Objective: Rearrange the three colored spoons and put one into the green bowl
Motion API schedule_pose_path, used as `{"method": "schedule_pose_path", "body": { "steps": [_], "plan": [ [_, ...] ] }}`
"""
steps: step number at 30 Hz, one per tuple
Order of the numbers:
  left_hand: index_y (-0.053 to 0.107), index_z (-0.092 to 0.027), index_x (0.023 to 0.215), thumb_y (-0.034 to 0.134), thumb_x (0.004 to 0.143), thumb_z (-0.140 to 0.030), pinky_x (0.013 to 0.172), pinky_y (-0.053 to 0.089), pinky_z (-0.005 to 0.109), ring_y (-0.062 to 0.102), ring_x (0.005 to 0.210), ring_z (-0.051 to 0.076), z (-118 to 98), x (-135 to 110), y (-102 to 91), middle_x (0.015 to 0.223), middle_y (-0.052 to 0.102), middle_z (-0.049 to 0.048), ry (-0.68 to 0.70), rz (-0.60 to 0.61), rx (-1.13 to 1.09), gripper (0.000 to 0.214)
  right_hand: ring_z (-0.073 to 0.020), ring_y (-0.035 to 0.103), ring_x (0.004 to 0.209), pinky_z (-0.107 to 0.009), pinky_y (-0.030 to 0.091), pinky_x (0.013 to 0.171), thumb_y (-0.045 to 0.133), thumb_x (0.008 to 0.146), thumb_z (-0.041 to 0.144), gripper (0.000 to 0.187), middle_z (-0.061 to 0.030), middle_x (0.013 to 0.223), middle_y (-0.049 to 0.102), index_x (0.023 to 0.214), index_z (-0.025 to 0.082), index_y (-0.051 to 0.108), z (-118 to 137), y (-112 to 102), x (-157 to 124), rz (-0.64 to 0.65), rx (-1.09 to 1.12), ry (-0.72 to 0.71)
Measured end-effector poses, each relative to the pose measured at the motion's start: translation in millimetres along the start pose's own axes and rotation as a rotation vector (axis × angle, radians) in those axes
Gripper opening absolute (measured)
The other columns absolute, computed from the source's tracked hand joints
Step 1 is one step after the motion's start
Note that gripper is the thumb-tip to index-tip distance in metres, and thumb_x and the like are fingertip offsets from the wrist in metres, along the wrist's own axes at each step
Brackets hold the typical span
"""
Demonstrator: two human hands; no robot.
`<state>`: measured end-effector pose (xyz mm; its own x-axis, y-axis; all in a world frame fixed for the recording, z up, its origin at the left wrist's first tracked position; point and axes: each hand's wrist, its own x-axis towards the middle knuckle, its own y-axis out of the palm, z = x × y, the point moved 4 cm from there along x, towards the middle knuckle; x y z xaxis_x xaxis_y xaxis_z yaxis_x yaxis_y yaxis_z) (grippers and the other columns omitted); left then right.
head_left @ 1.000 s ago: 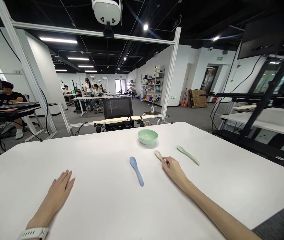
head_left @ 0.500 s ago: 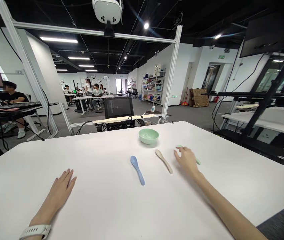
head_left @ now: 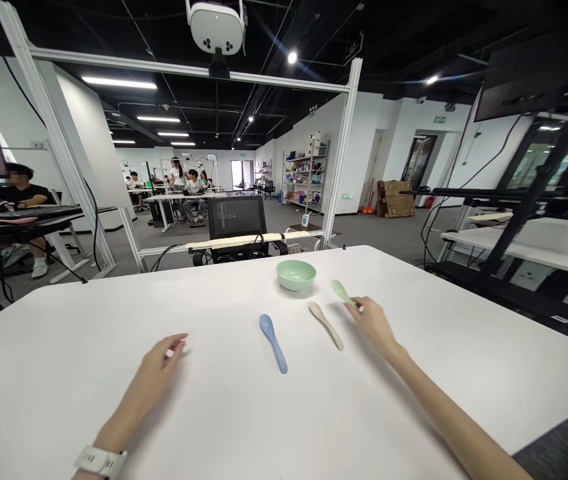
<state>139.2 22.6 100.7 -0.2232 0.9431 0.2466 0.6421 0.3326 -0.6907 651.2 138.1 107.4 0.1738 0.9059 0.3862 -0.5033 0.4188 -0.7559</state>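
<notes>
The right hand has a pale green spoon at the handle, and handling of this spoon is judged to be the step in hand. The right fingers are closed narrow on the handle end. The spoon's bowl points forward and to the left of the fingers, towards a pale green bowl. Whether the spoon is clear of the white tabletop cannot be confirmed from this view.

A beige spoon lies on the tabletop just left of the right fingers, and a blue spoon lies further left, between the two hands. Neither is touched. The green bowl stands on the tabletop ahead of and to the left of the right fingers, apart from all three spoons, and its interior is not visible enough to report on.

The left hand is held low over the tabletop, well apart from the spoons, with a white wristwatch on the wrist. Its fingers are drawn loosely together, narrow, with nothing visibly held.

The present hold is assessed as calling for a firm closure on the handle and for clearance past the beige spoon.
</notes>
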Motion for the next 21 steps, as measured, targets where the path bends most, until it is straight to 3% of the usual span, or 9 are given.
{"method": "schedule_pose_path", "body": {
  "steps": [5, 9, 12, 14, 17, 21],
  "plan": [
    [0.077, -0.019, 0.097, 0.049, 0.080, -0.081, 0.064, 0.051, 0.032, 0.069, 0.074, 0.021, -95.2, -10.1, 72.8, 0.085, 0.077, 0.0087, -0.098, 0.388, -0.373, 0.071, -0.0190, 0.057, 0.069, -0.030, 0.043, 0.066, 0.062, 0.095, 0.044, 0.033, -0.0038, 0.077, 0.069, 0.093, 0.017, 0.081, 121.9, 37.2, -56.0, 0.247, 0.385, -0.252],
    [0.071, -0.018, 0.081, 0.048, 0.074, -0.090, 0.058, 0.046, 0.030, 0.064, 0.065, 0.018, -127.7, -12.8, 106.8, 0.075, 0.072, 0.0073, -0.153, 0.502, -0.478, 0.076, -0.0128, 0.047, 0.061, -0.026, 0.036, 0.060, 0.061, 0.097, 0.034, 0.029, 0.0021, 0.066, 0.057, 0.076, 0.019, 0.073, 186.3, 50.8, -97.1, 0.470, 0.495, -0.344],
    [0.063, -0.021, 0.070, 0.045, 0.074, -0.092, 0.060, 0.045, 0.030, 0.062, 0.066, 0.017, -128.2, -9.9, 109.0, 0.071, 0.068, 0.0056, -0.149, 0.484, -0.463, 0.074, -0.0121, 0.048, 0.062, -0.025, 0.037, 0.061, 0.062, 0.099, 0.033, 0.029, 0.0023, 0.069, 0.056, 0.074, 0.020, 0.071, 198.5, 51.2, -105.8, 0.541, 0.485, -0.388],
    [0.058, -0.023, 0.066, 0.041, 0.074, -0.094, 0.060, 0.044, 0.031, 0.060, 0.065, 0.017, -122.3, -6.4, 105.9, 0.070, 0.067, 0.0058, -0.159, 0.465, -0.436, 0.074, -0.0144, 0.054, 0.067, -0.026, 0.041, 0.066, 0.063, 0.100, 0.038, 0.027, -0.0001, 0.076, 0.060, 0.082, 0.020, 0.073, 193.6, 50.9, -102.2, 0.513, 0.414, -0.395],
    [0.054, -0.024, 0.062, 0.035, 0.074, -0.095, 0.061, 0.043, 0.032, 0.059, 0.064, 0.017, -111.8, 0.5, 103.6, 0.071, 0.069, 0.0081, -0.172, 0.447, -0.367, 0.075, -0.0209, 0.064, 0.081, -0.031, 0.048, 0.074, 0.054, 0.106, 0.044, 0.032, -0.0081, 0.097, 0.068, 0.113, 0.018, 0.072, 178.0, 55.6, -93.7, 0.436, 0.253, -0.335],
    [0.057, -0.024, 0.056, 0.036, 0.079, -0.091, 0.067, 0.047, 0.035, 0.064, 0.067, 0.021, -104.0, 8.1, 112.8, 0.071, 0.074, 0.0118, -0.169, 0.459, -0.240, 0.074, -0.0281, 0.070, 0.105, -0.035, 0.052, 0.088, 0.056, 0.103, 0.029, 0.040, -0.0171, 0.121, 0.070, 0.141, 0.015, 0.058, 164.2, 75.5, -94.5, 0.470, 0.084, -0.290]
  ]
}}
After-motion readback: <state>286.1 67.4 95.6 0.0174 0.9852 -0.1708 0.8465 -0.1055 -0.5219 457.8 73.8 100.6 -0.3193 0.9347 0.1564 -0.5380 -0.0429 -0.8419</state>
